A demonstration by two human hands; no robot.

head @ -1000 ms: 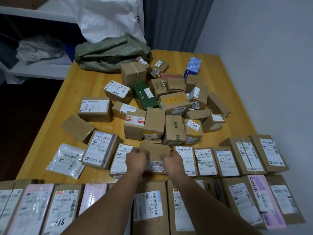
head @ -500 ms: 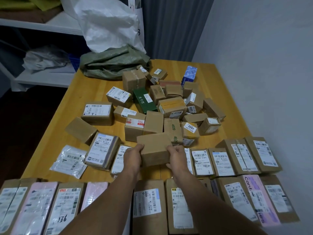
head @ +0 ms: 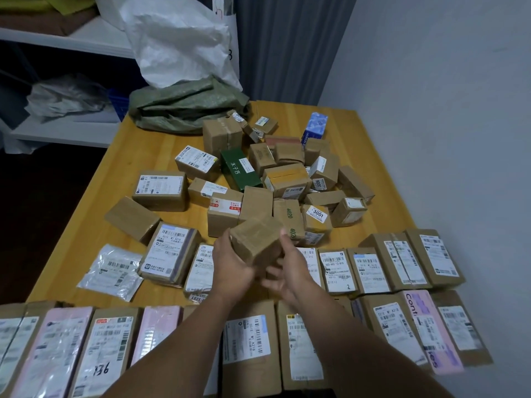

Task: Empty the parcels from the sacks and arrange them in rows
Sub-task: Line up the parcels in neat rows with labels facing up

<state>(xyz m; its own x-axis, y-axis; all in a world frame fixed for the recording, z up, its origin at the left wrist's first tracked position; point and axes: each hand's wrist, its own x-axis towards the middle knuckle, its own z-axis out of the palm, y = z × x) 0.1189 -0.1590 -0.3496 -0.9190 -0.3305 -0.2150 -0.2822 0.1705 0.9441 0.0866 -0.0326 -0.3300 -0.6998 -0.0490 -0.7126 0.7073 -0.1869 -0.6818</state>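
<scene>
While both hands clamp it, the plain box (head: pixel 256 239) sits just above frame centre, clear of the table (head: pixel 86 225) and tipped onto a corner. The left hand (head: pixel 231 267) wraps its left face and underside. The right hand (head: pixel 291 271) has its thumb up the right face and its fingers spread beneath, blurred. Hands are close together under the box. No label shows on the visible faces. Key relation: the slot in the second row is straight below the hands, mostly hidden by them, between the centre-left parcel (head: pixel 201 267) and the centre-right parcel (head: pixel 334 268). Those two lie with their long axes up-down in frame, so my guess is the box goes down the same way, label up. Neither hand is nearer. Half a second ago the box was level, broad face up, a hand at each end; now it's rotated. A second ago it was down in that slot. Further out: loose pile (head: pixel 287 179) upper centre, green sack (head: pixel 186 110) and white sack (head: pixel 178 44) upper left, front row (head: pixel 250 346) along the bottom.
</scene>
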